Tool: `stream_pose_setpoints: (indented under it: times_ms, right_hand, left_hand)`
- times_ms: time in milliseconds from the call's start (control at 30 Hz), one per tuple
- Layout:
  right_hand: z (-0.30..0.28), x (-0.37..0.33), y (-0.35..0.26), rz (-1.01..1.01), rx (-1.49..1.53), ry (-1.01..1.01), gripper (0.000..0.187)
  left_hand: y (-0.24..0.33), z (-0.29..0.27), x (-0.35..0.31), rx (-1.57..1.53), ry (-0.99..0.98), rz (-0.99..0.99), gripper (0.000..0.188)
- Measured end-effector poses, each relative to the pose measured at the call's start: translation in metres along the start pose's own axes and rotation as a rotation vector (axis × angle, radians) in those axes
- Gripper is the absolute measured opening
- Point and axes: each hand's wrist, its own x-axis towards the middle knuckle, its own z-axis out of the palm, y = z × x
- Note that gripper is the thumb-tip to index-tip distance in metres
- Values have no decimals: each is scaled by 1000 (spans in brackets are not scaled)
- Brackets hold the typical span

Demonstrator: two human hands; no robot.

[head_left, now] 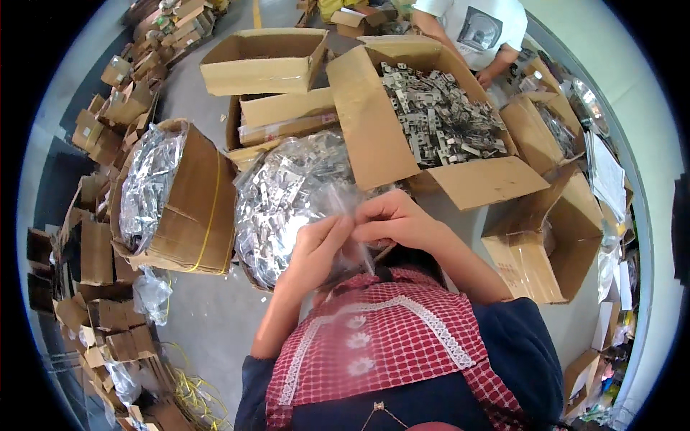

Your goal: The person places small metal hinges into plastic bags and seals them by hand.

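Observation:
My left hand and my right hand meet in front of my chest, with fingers pinched closed. Between them is a clear plastic bag, whose thin film shows above and below the fingertips. What is inside it I cannot make out. Just beyond my left hand lies a large clear sack of small metal parts, in a carton mostly hidden beneath it. Past my right hand stands an open cardboard box with its flaps folded out, full of loose metal hardware pieces.
At left stands a tied carton holding a plastic-wrapped load. An open carton sits at the back, another at right. A person reaches toward the far side of the hardware box. Cardboard piles line the left.

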Motion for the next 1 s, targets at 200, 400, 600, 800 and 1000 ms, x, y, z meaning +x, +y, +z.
stream_pose_setpoints:
  times_ms: [200,400,600,800,1000]
  right_hand:
    - [6,-12,20,178,260,155,16]
    - [-20,-8,48,-229,-866,814,14]
    - [-4,-2,20,-329,-889,547,45]
    - [-20,11,11,-306,-785,655,46]
    - [-77,-17,-25,-58,-893,192,48]
  left_hand:
    - [-10,27,6,-49,98,102,25]
    - [-3,11,30,610,575,308,8]
    - [-8,29,32,1013,372,626,12]
    - [-15,37,41,921,351,250,19]
    - [-22,-3,41,879,650,196,10]
